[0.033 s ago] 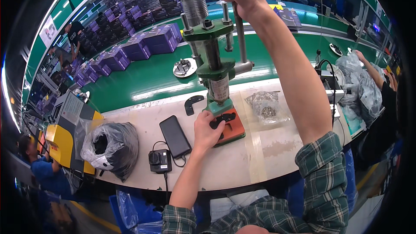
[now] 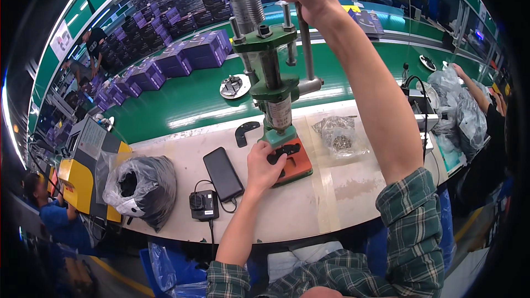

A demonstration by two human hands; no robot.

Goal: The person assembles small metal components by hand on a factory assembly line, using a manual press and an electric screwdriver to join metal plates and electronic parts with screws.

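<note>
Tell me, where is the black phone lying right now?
The black phone lies flat on the pale workbench, just left of the person's left hand and beside a small black charger box.

- My sleeves (image 2: pixel 411 226) are a green, white and dark plaid flannel.
- The hand press frame (image 2: pixel 273 85) in front of me is painted green, with bare grey metal springs and rods.
- Its orange-red metal base plate (image 2: pixel 298 166) carries a flat black shaped part (image 2: pixel 282 152) under my left hand (image 2: pixel 264 166).
- The table (image 2: pixel 342 198) is pale cream; behind it runs a glossy green conveyor belt (image 2: pixel 187 102).
- Beside me lie a black slab phone (image 2: pixel 223 174), a black charger box (image 2: pixel 202 205), and a clear plastic bag of black pieces (image 2: pixel 141 187).
- Purple cardboard boxes (image 2: pixel 204 49) stand in rows beyond.
</note>
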